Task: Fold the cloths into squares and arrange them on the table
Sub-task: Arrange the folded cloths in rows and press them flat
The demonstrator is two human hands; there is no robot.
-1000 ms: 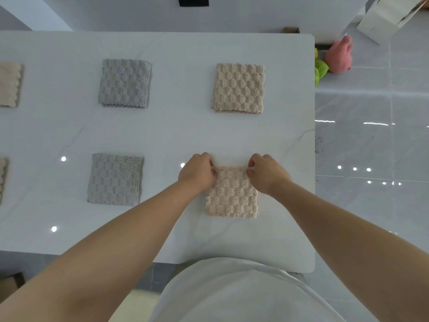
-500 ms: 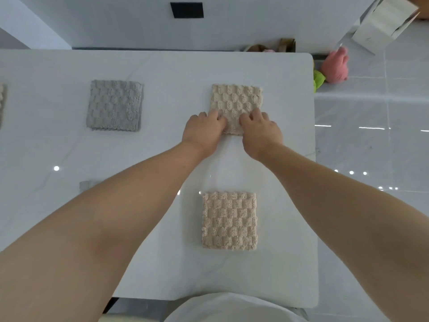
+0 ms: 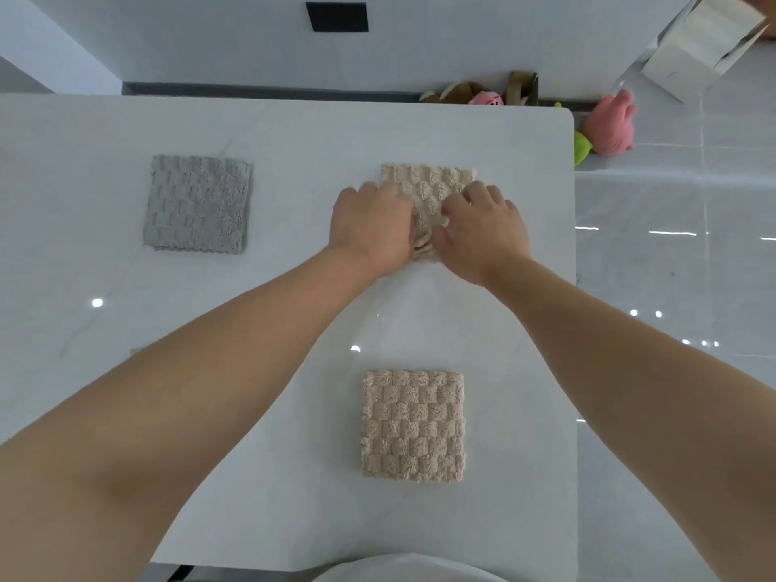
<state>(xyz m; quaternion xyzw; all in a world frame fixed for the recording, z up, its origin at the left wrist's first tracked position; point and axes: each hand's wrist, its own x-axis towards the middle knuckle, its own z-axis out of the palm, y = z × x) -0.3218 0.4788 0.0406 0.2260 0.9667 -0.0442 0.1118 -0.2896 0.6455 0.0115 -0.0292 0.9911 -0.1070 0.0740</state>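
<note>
Now both hands on far beige cloth [image 3: 428, 182], tabletop [image 3: 294, 132] right side: left hand [image 3: 371, 226] & right hand [image 3: 483, 228] grips bunching its near edge. Near beige cloth [image 3: 413, 426] flat, untouched.

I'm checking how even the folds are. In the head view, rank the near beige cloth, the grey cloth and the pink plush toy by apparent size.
1. near beige cloth
2. grey cloth: slightly smaller here, but it lies farther from the camera, so the two may really match.
3. pink plush toy: clearly smallest.
</note>
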